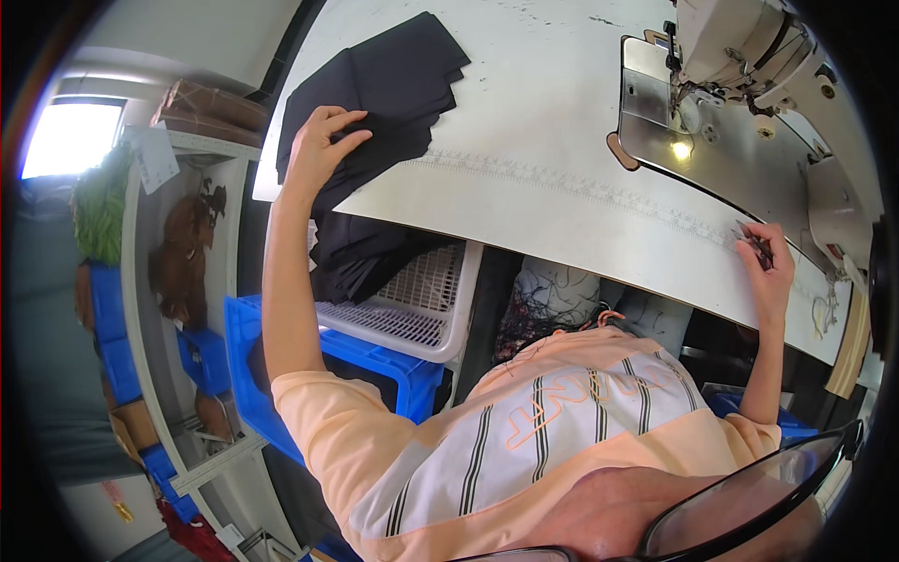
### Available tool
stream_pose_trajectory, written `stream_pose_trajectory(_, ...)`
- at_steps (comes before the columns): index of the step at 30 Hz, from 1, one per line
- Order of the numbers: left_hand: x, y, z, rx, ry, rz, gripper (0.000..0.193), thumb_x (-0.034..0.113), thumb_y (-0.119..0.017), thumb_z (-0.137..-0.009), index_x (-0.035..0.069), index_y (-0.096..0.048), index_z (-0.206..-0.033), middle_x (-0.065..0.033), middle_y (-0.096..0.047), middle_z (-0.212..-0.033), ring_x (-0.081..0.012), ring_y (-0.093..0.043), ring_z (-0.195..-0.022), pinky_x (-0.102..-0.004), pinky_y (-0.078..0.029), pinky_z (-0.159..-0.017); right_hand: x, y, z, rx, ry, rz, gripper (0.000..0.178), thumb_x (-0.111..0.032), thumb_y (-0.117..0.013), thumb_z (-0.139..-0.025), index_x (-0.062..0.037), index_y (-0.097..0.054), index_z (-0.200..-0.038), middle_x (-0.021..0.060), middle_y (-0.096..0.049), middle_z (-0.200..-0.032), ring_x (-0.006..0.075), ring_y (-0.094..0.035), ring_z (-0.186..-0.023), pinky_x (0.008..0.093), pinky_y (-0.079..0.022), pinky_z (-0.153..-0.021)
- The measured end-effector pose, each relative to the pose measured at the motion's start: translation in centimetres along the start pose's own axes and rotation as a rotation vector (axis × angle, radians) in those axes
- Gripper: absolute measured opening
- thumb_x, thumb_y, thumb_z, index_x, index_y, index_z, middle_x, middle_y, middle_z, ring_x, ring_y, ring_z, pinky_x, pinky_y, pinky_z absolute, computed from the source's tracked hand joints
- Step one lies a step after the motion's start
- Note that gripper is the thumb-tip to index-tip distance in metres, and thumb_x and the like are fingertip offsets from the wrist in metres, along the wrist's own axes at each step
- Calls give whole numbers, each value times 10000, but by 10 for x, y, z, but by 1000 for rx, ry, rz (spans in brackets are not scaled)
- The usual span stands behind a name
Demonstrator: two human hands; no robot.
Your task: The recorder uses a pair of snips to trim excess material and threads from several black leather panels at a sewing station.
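My left hand (323, 150) rests over a stack of black fabric pieces (393, 80) at the table's left end. Its thumb and forefinger are apart, with no cloth visibly pinched between them. The pieces lie fanned, with a stepped right edge. At the right, by the table's front edge, my right hand (770, 258) is closed round a small dark pointed tool (760, 249) that looks like thread snips. Its tip points up and left; the fingers hide the rest.
A sewing machine (740, 47) stands over a metal plate (693, 140) at the far right. A printed ruler (562, 178) runs along the white table (487, 211). Below, at left, a white basket (449, 318) holding black fabric sits above a blue crate (412, 375). Shelves (140, 244) stand farther left.
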State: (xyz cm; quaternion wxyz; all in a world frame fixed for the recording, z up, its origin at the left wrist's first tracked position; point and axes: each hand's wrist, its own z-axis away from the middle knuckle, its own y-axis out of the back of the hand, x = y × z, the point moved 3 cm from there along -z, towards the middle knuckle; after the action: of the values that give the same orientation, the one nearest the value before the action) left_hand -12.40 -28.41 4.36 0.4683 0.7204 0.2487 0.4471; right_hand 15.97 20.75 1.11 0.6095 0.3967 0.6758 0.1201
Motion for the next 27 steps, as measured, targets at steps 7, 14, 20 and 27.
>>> stream_pose_trajectory(7,0,-15,0,191,47,-160,241,156,-653,-819,100,-692,-1051,-75,-636,-984,-255,-617,-890,-347,-491,-776,2,0,4,-34,-40,-38,217,-29,-697,-788,-19,-596,-980,13,-549,-870,89,-504,-781,198,-396,-708)
stream_pose_trajectory(14,135,-68,38,288,-532,-195,384,-42,-588,-643,21,-683,-1010,-137,-655,-1088,-292,-630,-1003,-384,-490,-853,5,4,2,19,-21,-64,237,-31,-707,-783,-16,-608,-998,18,-576,-903,89,-526,-792,202,-418,-701)
stream_pose_trajectory(20,242,-123,92,30,-566,163,556,-101,-570,-521,-4,-682,-1057,-130,-637,-1155,-290,-599,-1073,-363,-500,-889,-1,2,-3,101,20,-199,249,-46,-723,-779,-37,-622,-1006,6,-588,-907,63,-535,-785,193,-414,-660)
stream_pose_trajectory(27,258,-141,43,75,-656,41,586,-154,-542,-525,-31,-651,-1088,-152,-634,-1164,-298,-597,-1075,-363,-485,-924,2,11,0,101,62,-129,259,-44,-721,-777,-59,-632,-1019,-5,-591,-911,54,-534,-774,184,-409,-639)
